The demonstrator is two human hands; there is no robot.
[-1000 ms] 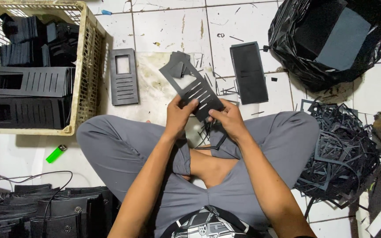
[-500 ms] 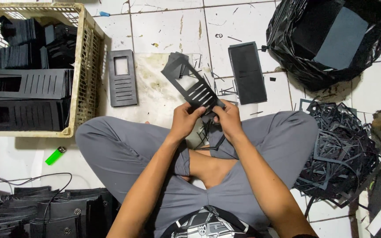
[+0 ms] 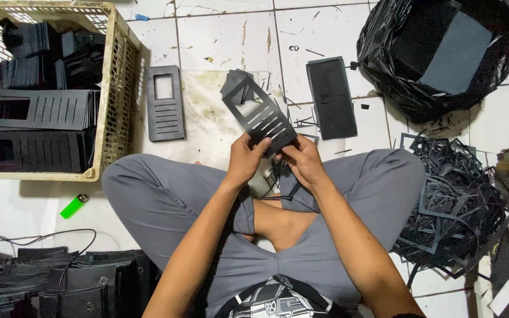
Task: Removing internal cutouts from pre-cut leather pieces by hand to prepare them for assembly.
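Both hands, left hand (image 3: 246, 158) and right hand (image 3: 301, 160), pinch the slotted black die-cut sheet (image 3: 258, 116) at its six o'clock edge, above the lap. Judged light, thin, flexible; best gripped along solid borders.

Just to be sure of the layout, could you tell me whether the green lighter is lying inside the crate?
No, the lighter lies on the floor outside the crate.

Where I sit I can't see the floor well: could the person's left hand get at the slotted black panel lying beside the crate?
Probably yes. The slotted black panel lies flat on open floor with nothing on it, but the left hand is busy gripping the black cut-out sheet and would need to let go first.
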